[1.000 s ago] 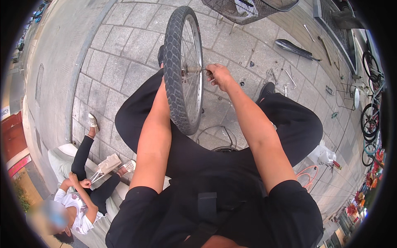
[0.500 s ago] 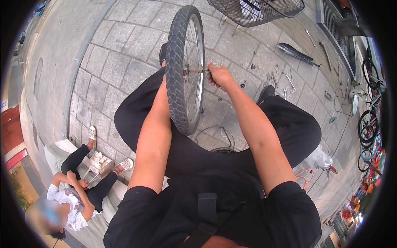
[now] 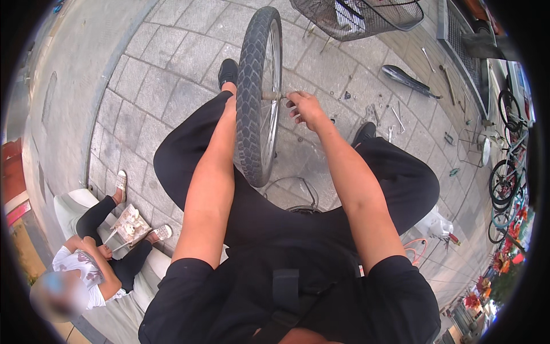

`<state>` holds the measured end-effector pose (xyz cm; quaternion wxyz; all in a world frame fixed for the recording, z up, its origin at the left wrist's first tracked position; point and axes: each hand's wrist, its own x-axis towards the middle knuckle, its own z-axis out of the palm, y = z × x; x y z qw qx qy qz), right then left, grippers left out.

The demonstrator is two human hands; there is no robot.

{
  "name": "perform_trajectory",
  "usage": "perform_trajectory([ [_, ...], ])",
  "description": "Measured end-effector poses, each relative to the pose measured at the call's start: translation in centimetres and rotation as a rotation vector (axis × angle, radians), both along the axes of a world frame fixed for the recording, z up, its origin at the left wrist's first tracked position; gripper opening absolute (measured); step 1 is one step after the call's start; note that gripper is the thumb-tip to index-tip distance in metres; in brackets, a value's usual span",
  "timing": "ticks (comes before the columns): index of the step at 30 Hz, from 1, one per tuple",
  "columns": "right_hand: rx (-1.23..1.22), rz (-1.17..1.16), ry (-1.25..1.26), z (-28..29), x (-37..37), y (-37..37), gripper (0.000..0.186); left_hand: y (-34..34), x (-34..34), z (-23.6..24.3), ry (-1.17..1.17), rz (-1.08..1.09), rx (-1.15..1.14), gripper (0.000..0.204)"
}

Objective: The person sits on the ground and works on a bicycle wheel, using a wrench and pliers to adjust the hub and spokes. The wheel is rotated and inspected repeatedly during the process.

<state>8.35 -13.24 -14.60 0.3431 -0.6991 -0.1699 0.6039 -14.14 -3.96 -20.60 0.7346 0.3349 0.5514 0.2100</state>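
Observation:
A bicycle wheel [image 3: 256, 106] with a knobby dark tyre stands upright between my knees, seen nearly edge-on. At its middle is a dull metal hub [image 3: 272, 96], with an axle end pointing right. My right hand [image 3: 305, 109] pinches that axle end between thumb and forefinger, the other fingers loosely curled. Any small part in the pinch is too small to make out. On the wheel's other side, my left hand [image 3: 231, 105] is almost wholly behind the tyre. Only a bit of it near the wrist shows, and its fingers are hidden.
A wire basket [image 3: 366, 17] lies at the far side. Rightward on the paving are a black mudguard [image 3: 409, 80], wrenches [image 3: 398, 119] and small loose parts. A black tyre [image 3: 303, 206] lies below my legs. A seated person [image 3: 94, 258] is at left; parked bicycles [image 3: 507, 166] stand at right.
The wheel has turned slightly, and my right hand's lower fingers have loosened and spread a little at the axle. My view has shifted slightly.

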Motion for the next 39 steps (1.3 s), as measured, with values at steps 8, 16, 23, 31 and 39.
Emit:
perform_trajectory([
  [8,-0.109,0.077,-0.041,-0.3,0.6,1.0,0.036,0.0,0.0,-0.7,0.014,0.015,0.011,0.022],
  [16,-0.095,0.133,-0.01,-0.9,0.7,0.8,0.041,-0.2,-0.1,-1.2,-0.016,0.052,-0.035,0.021],
  [23,0.052,-0.033,0.044,-0.6,0.0,0.2,0.047,-0.5,0.4,-0.2,-0.141,0.098,-0.101,0.02],
  [31,-0.084,0.002,0.025,-0.7,0.6,0.4,0.044,-0.5,0.7,1.1,-0.005,0.043,-0.047,0.03],
  [39,-0.141,0.047,-0.001,-1.4,0.6,0.6,0.04,0.3,0.6,-0.4,0.002,0.068,-0.149,0.036],
])
